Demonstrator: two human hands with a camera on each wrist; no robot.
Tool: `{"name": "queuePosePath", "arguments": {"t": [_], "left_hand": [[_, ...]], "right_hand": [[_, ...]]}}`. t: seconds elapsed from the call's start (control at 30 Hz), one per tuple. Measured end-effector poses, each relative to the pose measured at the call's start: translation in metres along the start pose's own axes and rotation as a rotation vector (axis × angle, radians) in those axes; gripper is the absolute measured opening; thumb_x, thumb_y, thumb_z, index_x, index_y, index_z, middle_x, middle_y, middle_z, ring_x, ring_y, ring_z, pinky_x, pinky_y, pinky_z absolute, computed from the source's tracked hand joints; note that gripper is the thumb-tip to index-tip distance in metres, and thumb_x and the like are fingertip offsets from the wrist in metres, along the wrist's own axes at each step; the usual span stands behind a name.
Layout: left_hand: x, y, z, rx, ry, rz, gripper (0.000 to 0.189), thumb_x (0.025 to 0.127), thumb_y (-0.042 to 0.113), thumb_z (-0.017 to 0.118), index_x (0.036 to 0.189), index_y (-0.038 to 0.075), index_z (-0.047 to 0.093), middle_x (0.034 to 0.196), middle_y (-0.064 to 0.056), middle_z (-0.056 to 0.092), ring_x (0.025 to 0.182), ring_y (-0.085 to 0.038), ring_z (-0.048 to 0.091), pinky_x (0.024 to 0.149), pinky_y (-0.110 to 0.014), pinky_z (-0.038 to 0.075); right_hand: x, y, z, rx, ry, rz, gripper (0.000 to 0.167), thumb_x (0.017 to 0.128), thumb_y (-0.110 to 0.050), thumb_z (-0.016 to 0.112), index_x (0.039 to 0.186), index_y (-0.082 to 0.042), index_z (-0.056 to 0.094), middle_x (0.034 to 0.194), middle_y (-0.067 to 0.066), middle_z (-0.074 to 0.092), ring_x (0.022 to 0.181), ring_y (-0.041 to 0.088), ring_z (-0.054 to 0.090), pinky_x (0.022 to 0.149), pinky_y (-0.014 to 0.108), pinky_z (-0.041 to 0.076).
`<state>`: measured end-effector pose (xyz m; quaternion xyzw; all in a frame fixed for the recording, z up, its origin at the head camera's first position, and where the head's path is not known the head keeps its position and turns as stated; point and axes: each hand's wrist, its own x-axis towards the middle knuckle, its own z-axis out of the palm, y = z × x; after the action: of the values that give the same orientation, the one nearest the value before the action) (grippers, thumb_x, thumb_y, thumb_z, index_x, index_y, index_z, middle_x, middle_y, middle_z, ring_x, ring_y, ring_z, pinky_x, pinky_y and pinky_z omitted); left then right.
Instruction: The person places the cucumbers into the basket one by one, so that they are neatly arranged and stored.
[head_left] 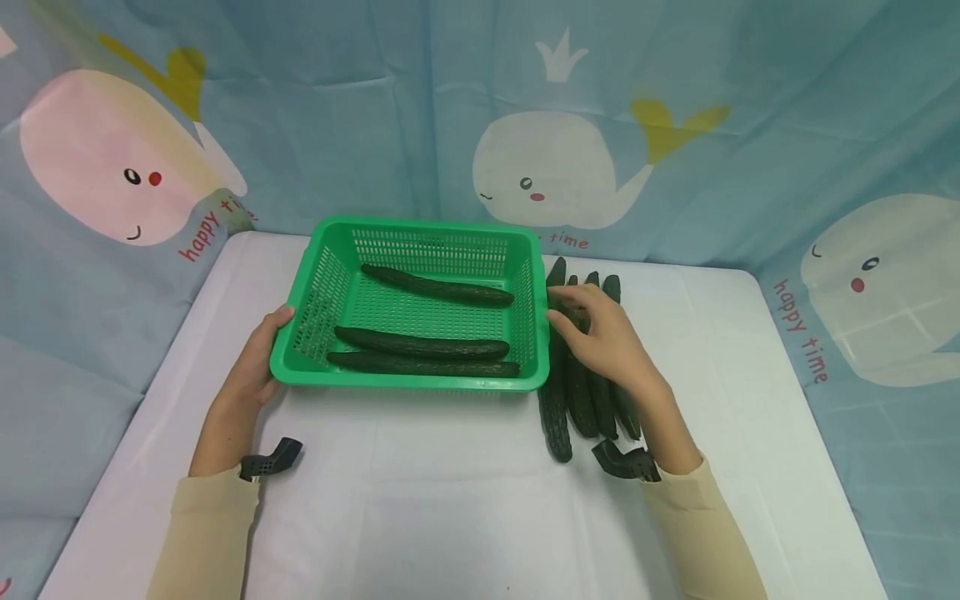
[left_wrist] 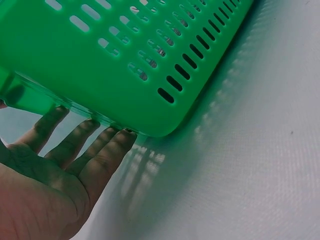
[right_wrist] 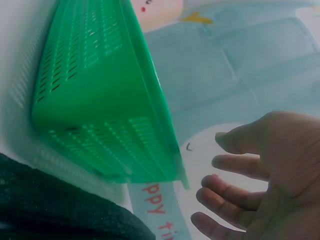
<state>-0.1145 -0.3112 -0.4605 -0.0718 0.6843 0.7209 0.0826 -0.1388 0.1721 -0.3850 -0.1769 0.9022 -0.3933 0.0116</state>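
Observation:
A green plastic basket stands on the table with three cucumbers lying crosswise inside. At its left end is my left hand, thumb by the rim. In the left wrist view that hand's fairly straight fingers touch the basket wall at their tips. My right hand hovers by the basket's right end, over several cucumbers lying side by side on the table. The right wrist view shows this hand with fingers spread and nothing between them, apart from the basket wall.
A white cloth covers the table. Behind it and along both sides hangs a blue curtain printed with whales, close behind the basket's back rim. A black wrist mount sits on the left wrist and another mount on the right.

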Motion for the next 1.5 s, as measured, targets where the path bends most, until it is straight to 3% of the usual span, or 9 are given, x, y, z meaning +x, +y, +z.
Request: {"name": "queuePosePath", "arguments": {"t": [0.17,0.33,0.47,0.8,1.2,1.5], "left_hand": [[0.001,-0.002,0.000,0.000,0.005,0.003,0.081,0.110,0.056,0.043,0.171,0.010,0.014,0.157,-0.008,0.039,0.123,0.002,0.055,0.097,-0.010,0.056],[0.001,-0.005,0.001,-0.003,-0.003,0.002,0.080,0.110,0.055,0.042,0.170,0.009,0.015,0.143,0.006,0.048,0.121,0.002,0.058,0.096,-0.011,0.057],[0.003,-0.005,0.003,-0.019,-0.026,-0.002,0.079,0.110,0.054,0.042,0.170,0.009,0.017,0.138,0.009,0.050,0.121,-0.001,0.057,0.095,-0.011,0.057],[0.001,-0.002,-0.001,-0.022,-0.004,0.004,0.078,0.110,0.054,0.043,0.170,0.010,0.019,0.134,0.013,0.053,0.121,0.000,0.059,0.094,-0.011,0.058],[0.001,-0.002,-0.002,-0.035,-0.049,0.011,0.077,0.111,0.051,0.041,0.170,0.007,0.016,0.134,0.008,0.053,0.119,-0.002,0.062,0.095,-0.015,0.060],[0.001,-0.001,-0.001,-0.018,-0.011,0.012,0.079,0.111,0.052,0.041,0.170,0.007,0.015,0.138,0.012,0.050,0.122,0.003,0.059,0.097,-0.011,0.056]], "right_hand": [[-0.006,0.009,-0.003,-0.012,0.010,0.029,0.045,0.108,-0.023,0.064,0.148,-0.005,0.058,0.141,0.021,0.060,0.132,0.041,0.061,0.113,0.059,0.052],[-0.014,0.018,-0.006,-0.039,0.019,0.046,0.045,0.108,-0.023,0.064,0.149,-0.005,0.058,0.146,0.023,0.052,0.134,0.044,0.059,0.112,0.061,0.051],[-0.021,0.026,-0.009,-0.057,0.042,0.065,0.047,0.107,-0.022,0.064,0.150,-0.004,0.056,0.151,0.026,0.045,0.134,0.046,0.057,0.109,0.062,0.051],[-0.028,0.041,-0.008,-0.076,0.058,0.103,0.052,0.108,-0.027,0.063,0.154,-0.004,0.051,0.147,0.026,0.052,0.133,0.046,0.058,0.108,0.063,0.052],[-0.052,0.072,-0.009,-0.073,0.164,0.191,0.051,0.109,-0.026,0.060,0.152,0.001,0.052,0.150,0.030,0.051,0.137,0.050,0.055,0.113,0.065,0.051],[-0.054,0.082,-0.007,-0.076,0.170,0.252,0.061,0.108,-0.033,0.062,0.156,0.002,0.046,0.148,0.032,0.052,0.134,0.051,0.058,0.109,0.065,0.054]]}}
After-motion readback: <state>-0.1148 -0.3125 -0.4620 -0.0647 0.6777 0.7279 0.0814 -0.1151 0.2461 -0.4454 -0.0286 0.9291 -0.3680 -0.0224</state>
